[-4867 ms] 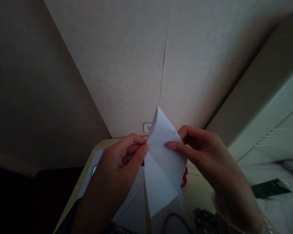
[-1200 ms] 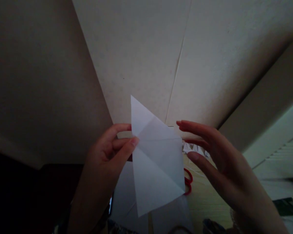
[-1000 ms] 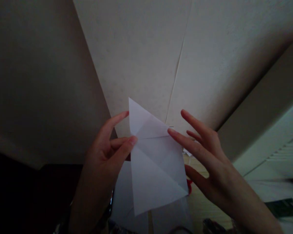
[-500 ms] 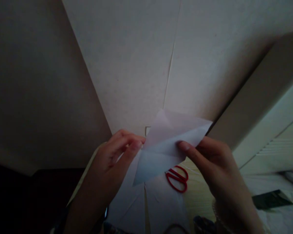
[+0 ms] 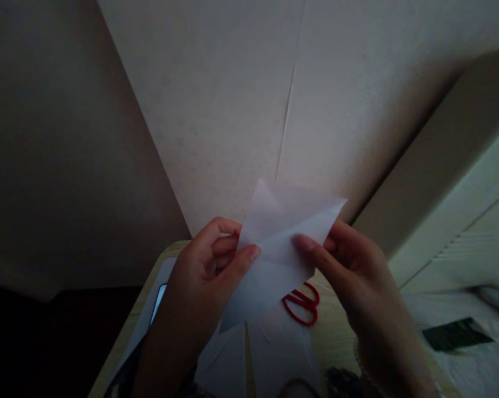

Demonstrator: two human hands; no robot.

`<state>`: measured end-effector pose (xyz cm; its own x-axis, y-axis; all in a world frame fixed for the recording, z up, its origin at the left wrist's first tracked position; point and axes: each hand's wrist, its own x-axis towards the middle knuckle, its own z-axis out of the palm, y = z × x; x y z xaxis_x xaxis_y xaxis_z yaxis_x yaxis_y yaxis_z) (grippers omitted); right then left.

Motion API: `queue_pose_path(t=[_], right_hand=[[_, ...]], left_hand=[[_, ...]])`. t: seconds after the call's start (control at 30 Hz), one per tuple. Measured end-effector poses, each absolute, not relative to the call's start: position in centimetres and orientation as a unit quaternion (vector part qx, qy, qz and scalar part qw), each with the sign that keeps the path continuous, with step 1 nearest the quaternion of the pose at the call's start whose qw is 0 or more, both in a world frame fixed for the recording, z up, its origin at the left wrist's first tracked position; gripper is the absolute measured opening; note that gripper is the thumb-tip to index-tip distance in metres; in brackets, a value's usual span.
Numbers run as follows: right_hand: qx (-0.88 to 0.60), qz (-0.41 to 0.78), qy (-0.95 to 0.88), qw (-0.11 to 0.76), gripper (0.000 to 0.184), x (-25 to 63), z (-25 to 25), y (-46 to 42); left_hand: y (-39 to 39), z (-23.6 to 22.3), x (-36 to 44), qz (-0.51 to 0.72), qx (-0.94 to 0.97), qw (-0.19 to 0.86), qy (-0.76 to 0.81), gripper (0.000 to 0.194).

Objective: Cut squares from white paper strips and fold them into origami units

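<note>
A creased sheet of white paper (image 5: pixel 280 226) is held up above the table between both hands. My left hand (image 5: pixel 210 271) pinches its left edge, the thumb lying on the front face and the fingers behind. On the right side, my right hand (image 5: pixel 349 271) grips the sheet the same way, its thumb pressed near the middle crease. Diagonal fold lines cross the paper. Below it, red-handled scissors (image 5: pixel 301 304) rest on the table, their blades hidden. More white paper (image 5: pixel 280 348) lies flat underneath, with a narrow gap between pieces.
The wooden table (image 5: pixel 336 326) meets a pale wall (image 5: pixel 224 110) in a corner. A phone-like device with a lit screen (image 5: pixel 158 304) lies by my left forearm. To the right are a white cabinet (image 5: pixel 461 232) and a dark green packet (image 5: pixel 457 334) on whitish material.
My left hand has moved onto the paper's left edge, its thumb now over the front. The sheet and my right hand have shifted slightly left.
</note>
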<state>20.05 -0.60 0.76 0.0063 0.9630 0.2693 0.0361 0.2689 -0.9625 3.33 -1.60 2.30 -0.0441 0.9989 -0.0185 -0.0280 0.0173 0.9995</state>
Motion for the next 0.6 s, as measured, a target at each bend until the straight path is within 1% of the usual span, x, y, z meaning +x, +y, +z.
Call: queue_pose_path(t=[0.07, 0.23, 0.37, 0.43, 0.5, 0.6], right_hand=[[-0.448, 0.392, -0.564, 0.572, 0.018, 19.90, 0.67, -0.54], [-0.481, 0.318, -0.545, 0.609, 0.008, 19.53, 0.43, -0.54], [-0.483, 0.299, -0.523, 0.635, 0.005, 19.41, 0.46, -0.64], [-0.484, 0.295, -0.517, 0.641, 0.006, 19.46, 0.57, -0.72], [-0.486, 0.306, -0.510, 0.641, 0.010, 19.58, 0.68, -0.81], [-0.473, 0.341, -0.495, 0.644, 0.027, 19.81, 0.71, -0.89]], left_hand=[[-1.59, 2.20, 3.29, 0.510, 0.481, 0.496, 0.513, 0.017], [-1.44, 1.93, 3.57, 0.477, 0.500, 0.513, 0.509, 0.015], [-1.35, 1.86, 3.82, 0.477, 0.525, 0.495, 0.503, 0.014], [-1.37, 1.89, 3.88, 0.474, 0.525, 0.502, 0.497, 0.013], [-1.40, 1.92, 3.89, 0.470, 0.518, 0.516, 0.494, 0.014], [-1.35, 1.88, 3.86, 0.463, 0.517, 0.515, 0.503, 0.015]])
